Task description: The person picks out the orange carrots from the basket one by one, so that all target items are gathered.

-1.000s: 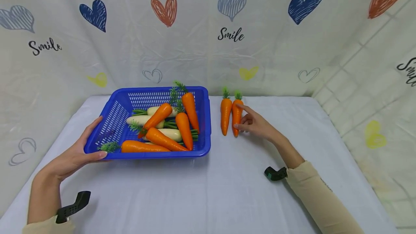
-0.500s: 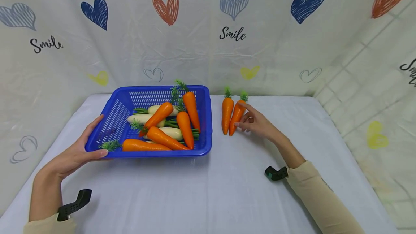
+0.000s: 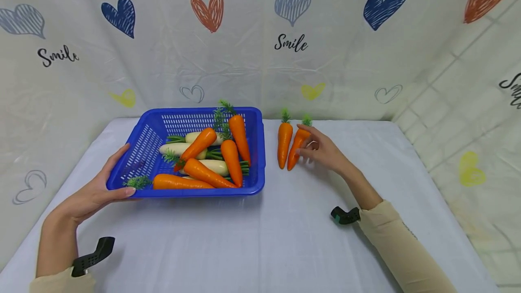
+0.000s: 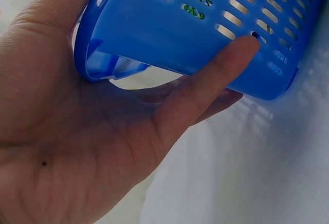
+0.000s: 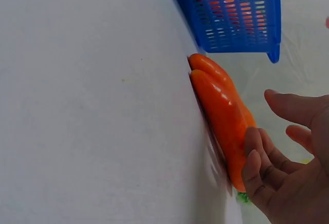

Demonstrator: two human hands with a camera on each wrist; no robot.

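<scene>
My left hand grips the left end of a blue plastic basket, thumb on the front rim. Its fingers wrap the slotted side wall in the left wrist view. White radishes lie in the basket under several orange carrots. To the basket's right, two more carrots rest on the table: an upright-looking left carrot and a slanted right carrot. My right hand hovers at the slanted one with fingers parted, holding nothing. Whether a fingertip touches the carrot I cannot tell.
A white cloth covers the table. Behind it hangs a pale curtain printed with hearts. Black wrist cameras sit at the left cuff and the right cuff.
The right carrot has turned, its tip now closer to the left carrot and its leafy top farther right. My right hand has then drawn slightly off it. My left hand stays on the basket.
</scene>
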